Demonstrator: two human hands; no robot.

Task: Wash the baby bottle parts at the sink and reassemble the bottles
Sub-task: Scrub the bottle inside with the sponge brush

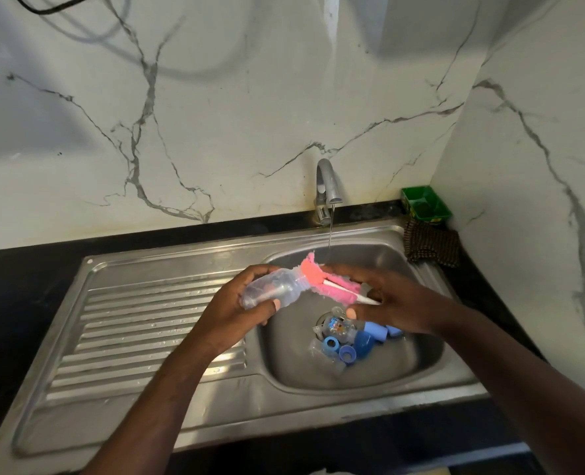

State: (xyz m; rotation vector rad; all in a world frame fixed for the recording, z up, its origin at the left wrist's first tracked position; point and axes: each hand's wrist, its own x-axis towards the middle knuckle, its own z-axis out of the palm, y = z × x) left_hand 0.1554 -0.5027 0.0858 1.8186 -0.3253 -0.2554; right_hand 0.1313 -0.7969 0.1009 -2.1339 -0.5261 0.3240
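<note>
My left hand point(236, 303) grips a clear baby bottle point(273, 289) lying sideways over the left rim of the sink basin point(404, 365). A pink sponge bottle brush point(318, 279) with a white handle sits at the bottle's mouth. My right hand point(387, 299) holds that brush by its handle. A thin stream of water falls from the tap point(327, 186) just behind the brush. In the basin lie a second clear bottle point(339, 329) with a printed label, blue rings point(332, 344) and blue caps point(376, 332).
A ribbed steel draining board point(147, 323) stretches left of the basin. A green tub point(424, 204) and a dark knitted cloth point(431, 243) sit at the back right corner. Black countertop point(27, 269) and marble walls surround the sink.
</note>
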